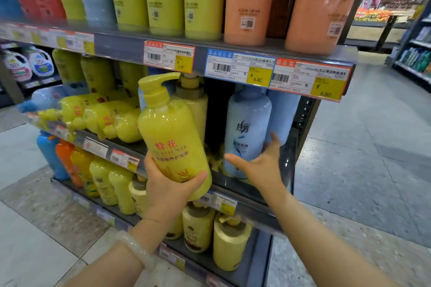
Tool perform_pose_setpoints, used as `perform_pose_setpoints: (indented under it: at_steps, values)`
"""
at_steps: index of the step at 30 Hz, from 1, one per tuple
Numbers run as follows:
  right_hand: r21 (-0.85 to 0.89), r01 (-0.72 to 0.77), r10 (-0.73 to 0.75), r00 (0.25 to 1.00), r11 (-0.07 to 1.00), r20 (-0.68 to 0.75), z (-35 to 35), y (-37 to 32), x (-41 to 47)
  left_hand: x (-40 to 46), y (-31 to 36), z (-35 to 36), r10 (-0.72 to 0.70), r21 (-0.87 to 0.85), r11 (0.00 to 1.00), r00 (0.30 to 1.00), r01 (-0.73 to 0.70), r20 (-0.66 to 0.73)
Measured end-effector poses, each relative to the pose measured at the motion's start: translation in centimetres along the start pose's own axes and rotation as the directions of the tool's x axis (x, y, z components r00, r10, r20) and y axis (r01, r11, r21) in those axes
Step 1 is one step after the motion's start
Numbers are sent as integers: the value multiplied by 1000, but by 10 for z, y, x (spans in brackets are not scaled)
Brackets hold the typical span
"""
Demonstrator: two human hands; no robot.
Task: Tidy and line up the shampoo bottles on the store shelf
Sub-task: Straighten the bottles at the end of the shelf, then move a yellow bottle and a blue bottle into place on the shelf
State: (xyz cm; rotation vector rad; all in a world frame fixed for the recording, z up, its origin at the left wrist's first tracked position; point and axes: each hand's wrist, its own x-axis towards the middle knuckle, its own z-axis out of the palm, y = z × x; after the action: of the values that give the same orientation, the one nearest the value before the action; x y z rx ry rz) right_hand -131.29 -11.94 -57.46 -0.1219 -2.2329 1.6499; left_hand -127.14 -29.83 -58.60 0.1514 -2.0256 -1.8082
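My left hand (170,184) grips the base of a yellow pump bottle (172,137) and holds it upright in front of the middle shelf (233,202). My right hand (261,163) is open, fingers spread, against the lower part of a pale blue bottle (247,123) standing at the shelf's right end. A second pale blue bottle (283,112) stands just right of it. A cream pump bottle (193,105) stands behind the yellow one. Several yellow bottles (105,116) lie tipped over on the left of the same shelf.
The top shelf (210,53) carries tall green and orange bottles above price tags. The bottom shelf (130,219) holds blue, orange, yellow and cream bottles. A dark gap lies between the cream and pale blue bottles. Tiled aisle floor (361,158) runs along the right.
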Motion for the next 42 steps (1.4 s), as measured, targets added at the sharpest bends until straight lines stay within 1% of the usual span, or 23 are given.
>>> perform_pose_setpoints:
  at_steps: [2,7,10,12,14,16,20,26,29,31,33,34,35,37,38,39,40,41,42]
  values:
    - [30,18,-18,1000,999,14,8,6,9,-3,2,5,4,24,1000,1000,-4,13]
    - [-45,73,-73,997,996,-13,7,18,18,-7,7,19,28,61,998,998,-31,49]
    - [-26,97,-97,995,995,8,-1,24,21,-7,6,25,40,68,997,997,-45,71]
    - [22,103,-103,995,994,13,-8,26,23,-8,8,29,40,60,997,994,-46,100]
    - [71,82,-85,996,994,38,-17,28,27,-9,9,34,54,63,996,991,-62,123]
    - [76,40,-47,995,996,86,-25,27,32,-10,10,37,79,61,994,986,-89,147]
    - [15,25,-27,994,1000,108,-40,25,38,-12,13,42,76,105,990,978,-98,196]
    - [6,27,-28,984,1000,177,-53,33,48,-13,15,41,61,137,986,974,-92,217]
    - [1,45,-44,982,999,181,-49,35,49,-14,16,40,57,145,986,978,-87,199]
    - [11,31,-32,984,999,174,-46,34,47,-13,16,39,66,139,986,978,-94,196]
    - [45,25,-31,990,999,139,-45,34,41,-13,14,39,52,134,988,978,-81,204]
    - [52,40,-44,996,998,79,-45,34,34,-14,13,39,39,128,990,977,-67,212]
    - [36,67,-67,998,997,-10,-45,33,24,-14,13,39,33,123,990,975,-62,219]
    - [37,118,-110,979,992,-169,-44,26,-4,-13,13,38,33,128,990,973,-63,227]
    - [71,157,-144,976,985,-164,-42,19,-19,-13,12,38,35,129,989,973,-66,227]
    - [94,195,-188,979,976,-80,-38,12,-31,-13,12,38,39,126,990,973,-69,229]
    - [102,210,-217,974,972,62,-31,4,-38,-12,11,38,33,119,991,971,-62,235]
    - [114,201,-222,949,973,224,-25,-5,-42,-12,12,37,27,112,992,969,-56,246]
    - [135,172,-210,910,976,357,-19,-12,-43,-12,11,36,21,97,994,965,-48,262]
